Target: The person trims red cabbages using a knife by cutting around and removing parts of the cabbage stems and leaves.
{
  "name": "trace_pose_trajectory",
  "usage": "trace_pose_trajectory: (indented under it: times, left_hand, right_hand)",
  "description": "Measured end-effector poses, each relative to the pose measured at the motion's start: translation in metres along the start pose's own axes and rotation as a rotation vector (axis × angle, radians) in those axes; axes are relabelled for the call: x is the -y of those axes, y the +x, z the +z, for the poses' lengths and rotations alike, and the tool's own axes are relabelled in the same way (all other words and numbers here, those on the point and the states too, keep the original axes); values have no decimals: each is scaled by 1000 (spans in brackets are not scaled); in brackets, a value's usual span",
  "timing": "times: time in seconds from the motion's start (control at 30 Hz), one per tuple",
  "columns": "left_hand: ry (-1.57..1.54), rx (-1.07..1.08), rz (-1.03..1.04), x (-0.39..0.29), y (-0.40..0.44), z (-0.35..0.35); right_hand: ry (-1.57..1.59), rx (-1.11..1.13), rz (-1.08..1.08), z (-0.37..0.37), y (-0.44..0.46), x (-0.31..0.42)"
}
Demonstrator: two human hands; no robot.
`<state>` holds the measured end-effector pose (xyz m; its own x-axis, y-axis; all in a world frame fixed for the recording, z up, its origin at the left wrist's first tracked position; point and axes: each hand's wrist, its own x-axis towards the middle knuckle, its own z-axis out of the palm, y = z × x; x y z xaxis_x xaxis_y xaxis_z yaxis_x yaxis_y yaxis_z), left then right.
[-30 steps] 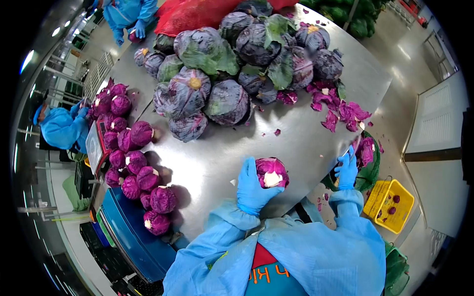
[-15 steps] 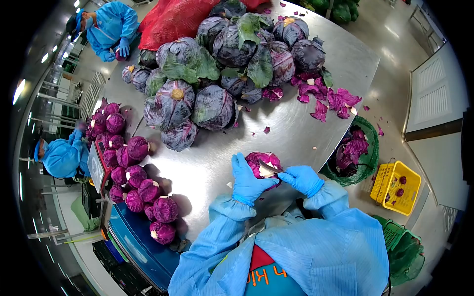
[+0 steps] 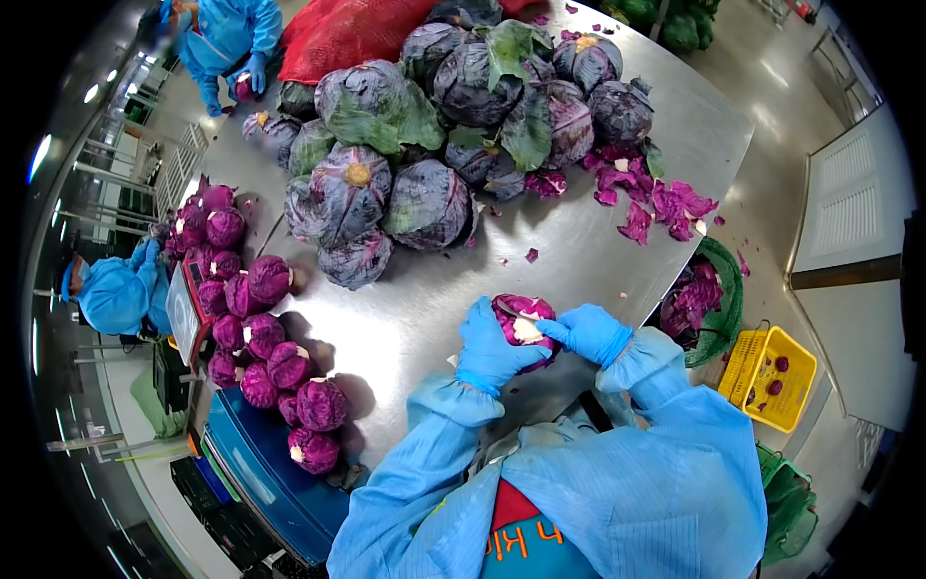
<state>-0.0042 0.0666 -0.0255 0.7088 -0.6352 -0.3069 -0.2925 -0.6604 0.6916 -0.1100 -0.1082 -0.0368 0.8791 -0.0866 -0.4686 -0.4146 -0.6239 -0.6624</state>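
Note:
A peeled red cabbage [image 3: 526,307] with a pale cut stem end is held just above the steel table [image 3: 434,318]. My left hand [image 3: 487,349] grips it from the left, fingers wrapped round its side. At its right side, close to the pale stem end, is my right hand [image 3: 590,335], closed round a knife. Most of the blade cannot be made out now; it showed clearly a moment earlier. Both hands wear blue gloves.
Unpeeled cabbages [image 3: 429,205] are heaped at the back beside a red mesh sack [image 3: 338,39]. Peeled cabbages [image 3: 260,333] lie left near a scale [image 3: 186,307]. Right are loose purple leaves [image 3: 637,188], a green mesh bin [image 3: 723,323] and a yellow basket [image 3: 796,386]. Two co-workers stand left.
The cabbage is turned and tipped so its pale stem end shows more. The knife blade, clear before, is mostly out of sight. The co-worker at the upper left has shifted.

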Motion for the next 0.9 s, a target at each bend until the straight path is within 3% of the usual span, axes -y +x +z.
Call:
trace_pose_trajectory:
  times: [0.03, 0.23, 0.3, 0.43, 0.57, 0.67, 0.9]
  left_hand:
    - [4, -1, -23, -2, -1, 0]
    - [9, 5, -74, -15, -3, -3]
    - [32, 30, -75, -16, -2, -5]
    - [97, -148, 117, -3, -6, 11]
    - [204, -45, 137, -22, -4, 8]
    - [229, -38, 104, -28, 0, 15]
    - [285, -47, 65, -45, -4, 12]
  right_hand:
    - [-45, 13, 45, -1, 0, 2]
    - [-113, -477, -82, 30, -10, -4]
    - [-71, -449, -121, 29, -15, -7]
    - [50, -583, -86, 15, -26, 11]
    - [-67, -474, -222, -4, -15, 12]
    - [-228, -339, -66, -6, -4, 17]
    - [-76, -337, 12, -18, 13, 4]
